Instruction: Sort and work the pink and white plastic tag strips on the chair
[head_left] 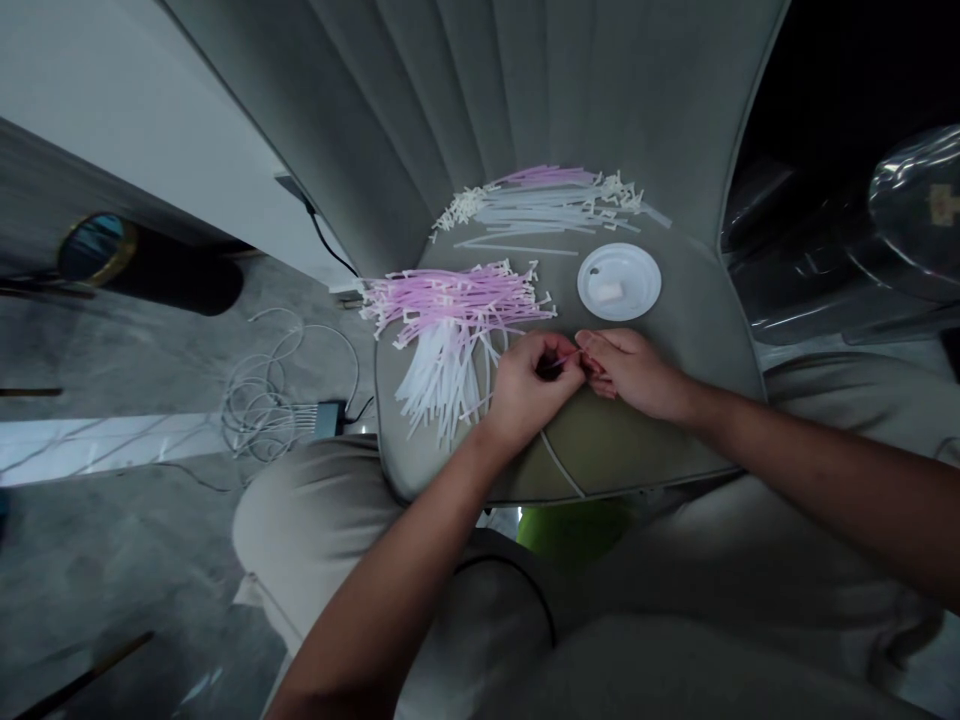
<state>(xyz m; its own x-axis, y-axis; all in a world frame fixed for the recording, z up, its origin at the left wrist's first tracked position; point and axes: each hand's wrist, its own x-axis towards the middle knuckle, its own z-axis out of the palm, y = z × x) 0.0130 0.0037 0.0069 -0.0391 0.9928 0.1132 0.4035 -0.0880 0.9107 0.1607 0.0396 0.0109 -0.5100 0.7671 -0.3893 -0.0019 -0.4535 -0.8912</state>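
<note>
In the head view, we see our left hand (525,390) and right hand (634,370) meeting over the grey chair seat (697,315). A thin pink strand (564,360) lies between them, its long axis running roughly crosswise from the left fingers and rising slightly toward the right. Our left thumb and forefinger pinch it; our right thumb and fingertips are drawn together at its right end, seemingly gripping it too. The two hands are about equally near, fingertips almost touching.

Beyond our left hand lies a pile of white-tipped pink strands (465,295), with a fan of white strands (439,380) on its near side. A mixed bundle (540,212) lies farther back, toward the backrest. Just beyond our right hand sits a white dish (641,285) holding a pale block (609,292).

The strand's ends are covered by our fingers, and any tip there is too small to make out. We cannot tell whether the pale line (562,465) below our left hand is another strand or a seam.
</note>
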